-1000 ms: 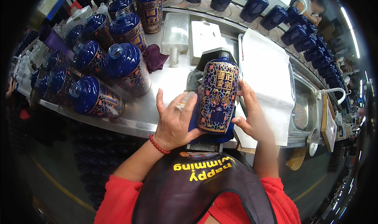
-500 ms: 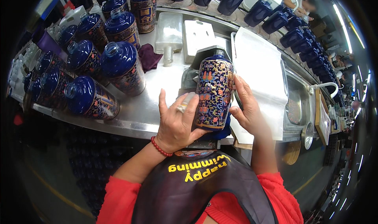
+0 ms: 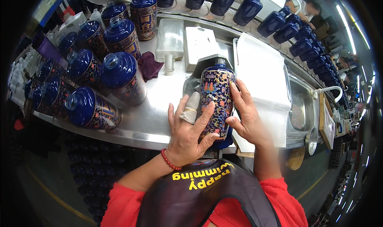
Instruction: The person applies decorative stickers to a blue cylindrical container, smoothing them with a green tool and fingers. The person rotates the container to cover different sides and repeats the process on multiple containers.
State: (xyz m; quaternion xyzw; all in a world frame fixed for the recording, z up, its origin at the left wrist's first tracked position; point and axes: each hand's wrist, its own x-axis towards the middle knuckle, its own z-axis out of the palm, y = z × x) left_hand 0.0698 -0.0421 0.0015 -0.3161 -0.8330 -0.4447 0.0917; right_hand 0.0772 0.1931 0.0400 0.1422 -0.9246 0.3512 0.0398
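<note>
A dark blue bottle (image 3: 218, 92) with a colourful floral pattern and a bare threaded neck is in front of me, tilted back against a dark support. My left hand (image 3: 187, 135) presses its index finger on the bottle's front, with the thumb near the base. A whitish wrap covers one of its fingers, and a red bead bracelet circles the wrist. Along the bottle's right side lie the fingers of my right hand (image 3: 249, 117), its thumb against the front edge. Both hands hold the bottle between them. A dark blue cloth (image 3: 226, 142) shows partly under its base.
Several patterned blue bottles (image 3: 123, 77) stand on the metal table at left. Behind are a purple cloth (image 3: 149, 66), a clear bottle (image 3: 169, 39) and a white container (image 3: 199, 43). White sheets (image 3: 261, 83) lie at right, before a sink (image 3: 298, 107). Plain blue bottles (image 3: 248, 10) line the back.
My left index finger has slid onto the bottle's front, and its hand has moved right. The bottle has turned slightly, so its gold-framed side panel no longer shows. The right fingers have shifted left.
</note>
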